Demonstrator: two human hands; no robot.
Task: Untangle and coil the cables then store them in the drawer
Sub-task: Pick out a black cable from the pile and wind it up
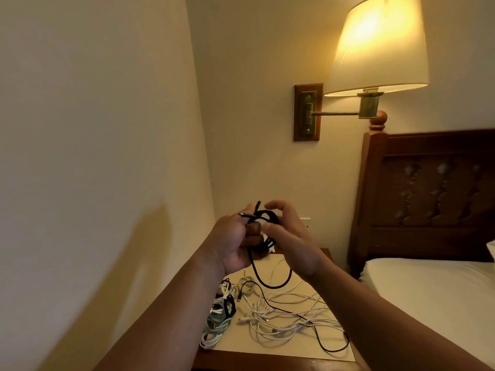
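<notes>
Midair, left hand [232,243], right hand [293,246] gripping cable [270,214]

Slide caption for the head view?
The left hand and right hand hold a partly coiled black cable above a nightstand strewn with tangled white cables.

Black cable [267,274], white tangle [289,314]
Mint-green coil [218,324] left of the tangle; cream lampshade [380,46]; carved reddish-brown headboard [428,188].

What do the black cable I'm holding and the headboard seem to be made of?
Black cable: matte, slightly coarse sheath, possibly braided fabric over wire; too small to be sure. Headboard: reddish-brown wood, glossy varnish, judging by highlights, carved panel and turned knob.
</notes>
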